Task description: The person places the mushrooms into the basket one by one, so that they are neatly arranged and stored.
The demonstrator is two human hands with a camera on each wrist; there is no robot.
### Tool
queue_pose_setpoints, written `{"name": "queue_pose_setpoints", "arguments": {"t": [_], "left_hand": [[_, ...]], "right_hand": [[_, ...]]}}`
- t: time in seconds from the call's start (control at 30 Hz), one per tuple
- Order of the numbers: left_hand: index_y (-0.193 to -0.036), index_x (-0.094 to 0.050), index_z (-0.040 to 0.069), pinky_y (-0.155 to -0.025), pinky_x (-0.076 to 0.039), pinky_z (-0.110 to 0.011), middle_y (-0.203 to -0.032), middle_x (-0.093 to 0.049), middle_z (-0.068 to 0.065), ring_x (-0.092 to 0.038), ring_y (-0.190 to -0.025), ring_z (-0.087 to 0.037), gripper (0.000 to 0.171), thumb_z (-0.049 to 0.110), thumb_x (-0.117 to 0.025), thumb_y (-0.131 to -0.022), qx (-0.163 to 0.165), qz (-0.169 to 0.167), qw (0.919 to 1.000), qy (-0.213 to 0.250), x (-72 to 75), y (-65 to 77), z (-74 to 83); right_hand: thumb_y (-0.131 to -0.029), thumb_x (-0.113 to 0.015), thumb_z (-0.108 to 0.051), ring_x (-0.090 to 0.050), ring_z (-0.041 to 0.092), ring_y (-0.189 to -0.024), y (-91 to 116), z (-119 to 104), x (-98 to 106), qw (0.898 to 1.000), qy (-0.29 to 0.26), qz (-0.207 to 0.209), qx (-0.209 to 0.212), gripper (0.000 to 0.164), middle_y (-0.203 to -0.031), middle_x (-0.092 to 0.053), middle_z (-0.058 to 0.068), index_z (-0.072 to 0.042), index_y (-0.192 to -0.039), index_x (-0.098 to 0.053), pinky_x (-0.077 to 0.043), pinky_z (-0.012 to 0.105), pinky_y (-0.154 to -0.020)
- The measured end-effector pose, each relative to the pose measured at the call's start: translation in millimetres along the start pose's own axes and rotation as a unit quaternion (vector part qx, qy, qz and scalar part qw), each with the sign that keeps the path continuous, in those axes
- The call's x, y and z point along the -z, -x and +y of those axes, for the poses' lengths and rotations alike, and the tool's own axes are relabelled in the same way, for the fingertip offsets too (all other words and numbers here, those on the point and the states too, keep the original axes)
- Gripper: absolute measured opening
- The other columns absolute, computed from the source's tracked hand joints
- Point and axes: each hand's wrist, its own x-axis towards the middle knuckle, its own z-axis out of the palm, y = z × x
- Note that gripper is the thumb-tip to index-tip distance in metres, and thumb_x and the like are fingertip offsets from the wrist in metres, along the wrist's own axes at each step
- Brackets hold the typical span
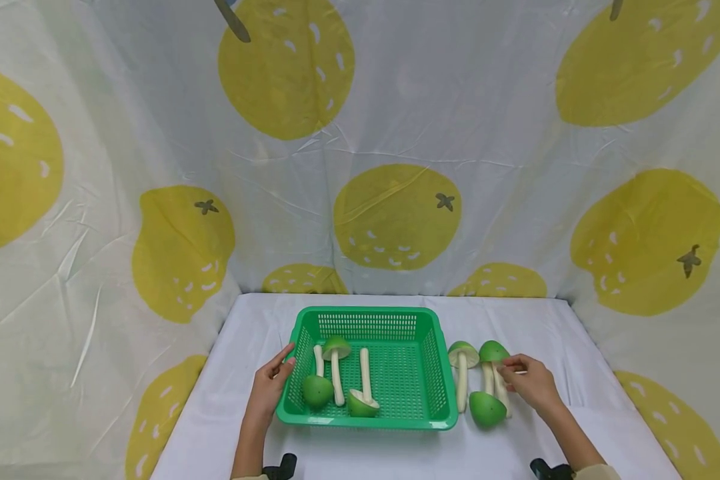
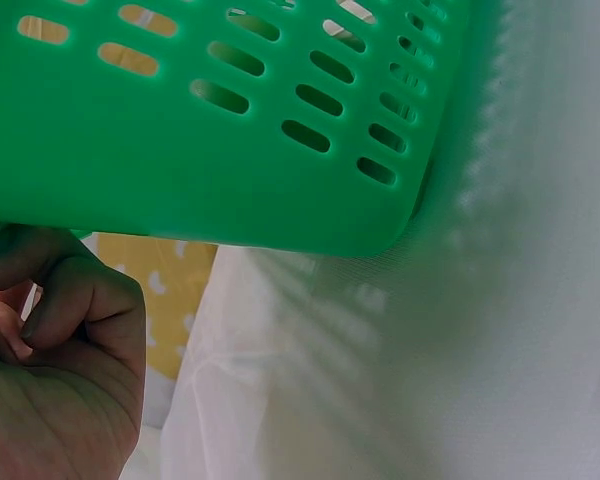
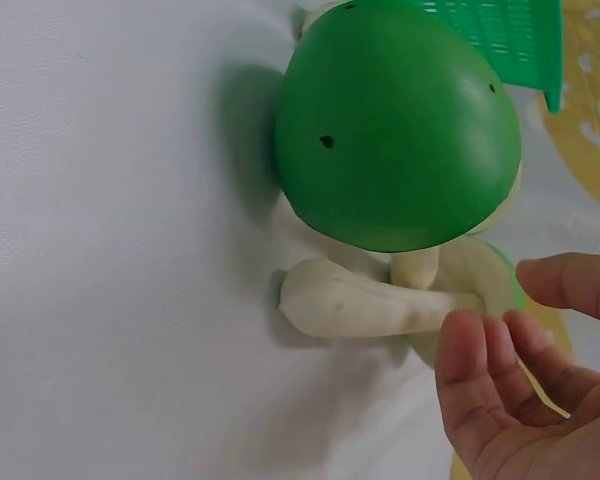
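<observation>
A green plastic basket holds three toy mushrooms with green caps and white stems, among them one upside-down mushroom. My left hand grips the basket's left rim, fingers bent at its edge in the left wrist view. To the right of the basket lie three more mushrooms: one beside its wall, one with its cap toward me, and one with its cap away. My right hand is at that last mushroom's stem, thumb and fingers apart on either side near its cap.
A white cloth covers the table. Curtains printed with yellow lemons stand behind and at both sides. Black wrist cameras are strapped near both sleeves.
</observation>
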Motion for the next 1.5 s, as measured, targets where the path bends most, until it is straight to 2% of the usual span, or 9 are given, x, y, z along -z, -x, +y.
{"name": "queue_pose_setpoints", "arguments": {"t": [0.23,0.37,0.63,0.73,0.87,0.97,1.2,1.5], "left_hand": [[-0.147,-0.059,0.017,-0.065,-0.055,-0.026,-0.093,-0.061,-0.014,-0.061,-0.078,-0.018,0.043,0.024,-0.062,-0.105,0.007,-0.01,0.9999,0.003,0.1,14.4,27.7],[-0.147,-0.059,0.015,-0.064,-0.054,-0.026,-0.092,-0.061,-0.012,-0.06,-0.076,-0.016,0.044,0.024,-0.063,-0.105,-0.002,-0.013,0.9999,0.003,0.3,19.9,35.4],[-0.148,-0.058,0.015,-0.064,-0.053,-0.025,-0.094,-0.061,-0.015,-0.06,-0.076,-0.015,0.044,0.024,-0.062,-0.105,0.0,-0.011,0.9999,-0.001,-0.8,15.3,28.4],[-0.148,-0.059,0.018,-0.065,-0.054,-0.025,-0.098,-0.063,-0.017,-0.061,-0.079,-0.015,0.043,0.025,-0.062,-0.105,0.009,-0.005,0.9999,-0.005,-1.3,9.6,19.9],[-0.148,-0.059,0.021,-0.065,-0.053,-0.025,-0.098,-0.064,-0.014,-0.061,-0.08,-0.014,0.045,0.03,-0.064,-0.104,0.004,-0.002,1.0,-0.004,-0.6,0.2,3.4],[-0.147,-0.06,0.024,-0.065,-0.053,-0.025,-0.097,-0.064,-0.013,-0.061,-0.079,-0.013,0.046,0.035,-0.066,-0.102,-0.001,-0.002,1.0,-0.001,0.1,-2.8,-2.6],[-0.146,-0.061,0.023,-0.066,-0.057,-0.027,-0.1,-0.068,-0.016,-0.067,-0.081,-0.017,0.047,0.036,-0.067,-0.101,-0.005,0.0,0.9999,0.01,-0.3,-1.5,-2.2],[-0.147,-0.059,0.022,-0.066,-0.057,-0.027,-0.099,-0.066,-0.017,-0.067,-0.082,-0.018,0.049,0.037,-0.067,-0.101,-0.006,-0.006,0.9998,0.017,0.2,0.3,-1.3]], "right_hand": [[-0.098,-0.07,-0.023,-0.069,0.017,-0.071,1,8,-3,1.0,0.007,-0.002,-0.017,0.039,-0.101,-0.07,0.016,0.008,-0.121,-0.064,-0.054,0.027,-0.062],[-0.096,-0.071,-0.023,-0.066,0.015,-0.072,1,12,-5,1.0,0.017,-0.001,-0.024,0.04,-0.098,-0.07,0.013,0.007,-0.12,-0.064,-0.051,0.025,-0.06],[-0.094,-0.071,-0.023,-0.064,0.015,-0.072,1,22,-8,0.999,0.023,-0.002,-0.03,0.04,-0.093,-0.069,0.011,0.009,-0.118,-0.064,-0.05,0.025,-0.059],[-0.094,-0.071,-0.022,-0.064,0.016,-0.074,1,25,-9,0.999,0.02,-0.008,-0.033,0.04,-0.093,-0.069,0.011,0.01,-0.119,-0.063,-0.052,0.024,-0.06],[-0.093,-0.071,-0.02,-0.063,0.016,-0.076,-1,29,-11,0.999,0.021,-0.016,-0.036,0.041,-0.093,-0.068,0.012,0.011,-0.118,-0.062,-0.054,0.025,-0.061],[-0.092,-0.072,-0.02,-0.062,0.016,-0.075,-1,32,-12,0.999,0.026,-0.02,-0.039,0.041,-0.093,-0.068,0.013,0.011,-0.117,-0.062,-0.053,0.025,-0.06],[-0.092,-0.073,-0.02,-0.064,0.014,-0.073,-3,35,-14,0.999,0.031,-0.026,-0.031,0.045,-0.099,-0.072,0.018,0.011,-0.122,-0.063,-0.054,0.026,-0.06],[-0.092,-0.074,-0.018,-0.065,0.015,-0.071,-3,35,-15,0.999,0.028,-0.023,-0.024,0.044,-0.101,-0.072,0.021,0.01,-0.125,-0.063,-0.056,0.028,-0.059]]}}
